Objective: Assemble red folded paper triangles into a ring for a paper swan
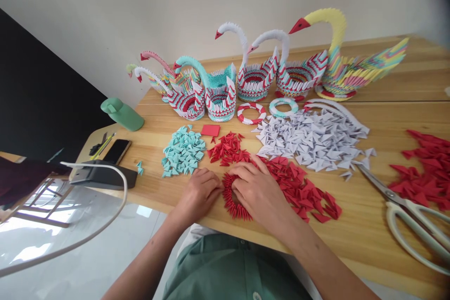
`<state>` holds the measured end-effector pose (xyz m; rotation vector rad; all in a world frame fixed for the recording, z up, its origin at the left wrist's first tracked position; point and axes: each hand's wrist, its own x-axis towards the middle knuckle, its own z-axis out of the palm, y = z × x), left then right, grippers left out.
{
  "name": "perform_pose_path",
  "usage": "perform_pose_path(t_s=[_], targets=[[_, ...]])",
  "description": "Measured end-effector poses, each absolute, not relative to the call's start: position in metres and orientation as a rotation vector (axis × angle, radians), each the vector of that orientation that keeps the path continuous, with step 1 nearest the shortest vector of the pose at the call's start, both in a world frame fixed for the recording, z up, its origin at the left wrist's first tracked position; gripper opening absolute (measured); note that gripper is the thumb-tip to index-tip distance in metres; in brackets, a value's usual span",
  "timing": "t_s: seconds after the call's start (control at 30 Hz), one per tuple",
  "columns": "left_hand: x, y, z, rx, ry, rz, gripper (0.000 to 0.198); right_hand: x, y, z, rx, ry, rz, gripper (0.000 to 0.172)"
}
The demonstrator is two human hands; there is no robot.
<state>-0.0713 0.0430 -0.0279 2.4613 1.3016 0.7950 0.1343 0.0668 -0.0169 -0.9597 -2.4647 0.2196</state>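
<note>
A ring of interlocked red folded paper pieces (232, 201) lies on the wooden table (351, 225) near its front edge. My left hand (199, 191) rests against the ring's left side with its fingers curled onto it. My right hand (259, 192) covers the ring's right side, fingers bent and pressed on the pieces. Both hands grip the ring between them. Beside my right hand spreads a pile of loose red triangles (302, 187).
Piles of teal triangles (183, 151), red triangles (228, 148) and white triangles (312, 138) lie behind. Several paper swans (256, 75) line the back. White-handled scissors (404, 211) lie at right, more red pieces (431, 168) at far right. A phone (117, 151) and a green bottle (122, 113) sit left.
</note>
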Motion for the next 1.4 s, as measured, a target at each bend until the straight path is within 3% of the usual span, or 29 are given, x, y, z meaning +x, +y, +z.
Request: perform_pose_path(t_s=[1.4], targets=[[-0.0687,0.0467,-0.0273,2.413,1.273,0.854,0.024,0.1422,0.0685,-0.0130,-0.955,-2.532,0.191,0.015]])
